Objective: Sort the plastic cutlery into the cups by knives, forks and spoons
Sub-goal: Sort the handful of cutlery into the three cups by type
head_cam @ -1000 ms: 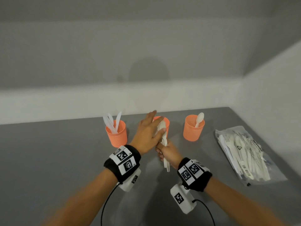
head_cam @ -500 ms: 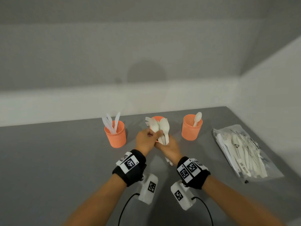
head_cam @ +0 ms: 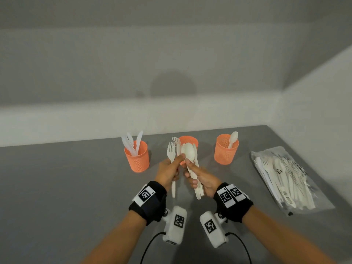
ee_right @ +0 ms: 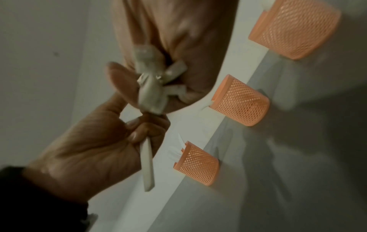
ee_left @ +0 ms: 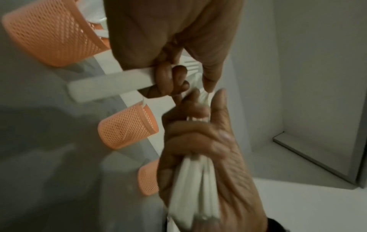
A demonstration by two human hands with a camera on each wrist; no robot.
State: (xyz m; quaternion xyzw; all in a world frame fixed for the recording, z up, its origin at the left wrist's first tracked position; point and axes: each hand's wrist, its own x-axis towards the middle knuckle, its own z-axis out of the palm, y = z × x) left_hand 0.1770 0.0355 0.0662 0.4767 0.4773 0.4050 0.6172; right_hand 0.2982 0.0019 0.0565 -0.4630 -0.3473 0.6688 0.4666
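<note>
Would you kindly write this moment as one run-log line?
left hand: holds fork | right hand: grips cutlery bundle | left cup: knives | right cup: spoon

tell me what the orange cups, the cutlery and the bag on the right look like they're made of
Orange cups: probably moulded plastic, matte, walls perforated in a fine mesh pattern.
Cutlery, such as the fork in the left hand and the bundle in the right hand: off-white, thin, dull plastic.
Bag: clear, glossy, crinkled plastic film with black print.
</note>
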